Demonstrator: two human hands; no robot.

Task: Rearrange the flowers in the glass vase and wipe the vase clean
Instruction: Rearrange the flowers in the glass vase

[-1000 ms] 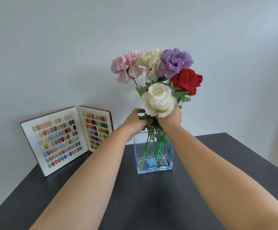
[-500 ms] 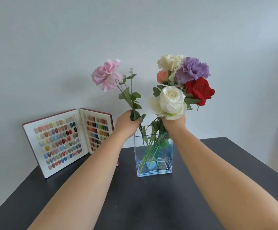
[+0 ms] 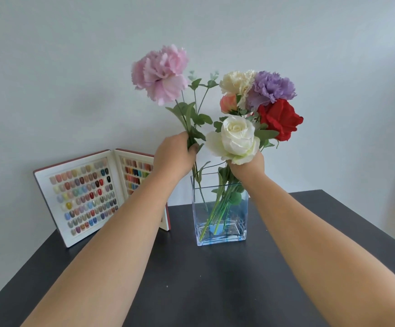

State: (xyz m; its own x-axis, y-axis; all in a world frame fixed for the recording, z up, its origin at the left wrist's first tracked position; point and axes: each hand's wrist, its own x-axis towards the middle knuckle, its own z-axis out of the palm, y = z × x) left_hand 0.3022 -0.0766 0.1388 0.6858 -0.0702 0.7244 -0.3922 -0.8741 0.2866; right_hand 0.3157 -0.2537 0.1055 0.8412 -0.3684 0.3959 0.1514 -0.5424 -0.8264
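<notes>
A square glass vase [image 3: 220,234] stands on the dark table [image 3: 215,291]. My left hand [image 3: 174,158] grips the stem of a pink carnation [image 3: 160,73] together with a leafy sprig, held up left of the bunch; the stem's lower end still reaches into the vase. My right hand [image 3: 248,167] is closed around the remaining stems just above the vase rim. That bunch holds a white rose [image 3: 236,138], a red rose [image 3: 278,119], a purple carnation [image 3: 270,88], a cream carnation [image 3: 235,82] and a small peach bud [image 3: 228,102]. My right fingers are hidden behind the white rose.
An open nail-colour sample book [image 3: 83,197] leans against the pale wall at the back left of the table, partly behind my left forearm. The table's right edge runs down toward the lower right.
My left hand has drawn the pink carnation and sprig out of the bunch, to the left and upward. My right hand keeps holding the other stems over the vase.
</notes>
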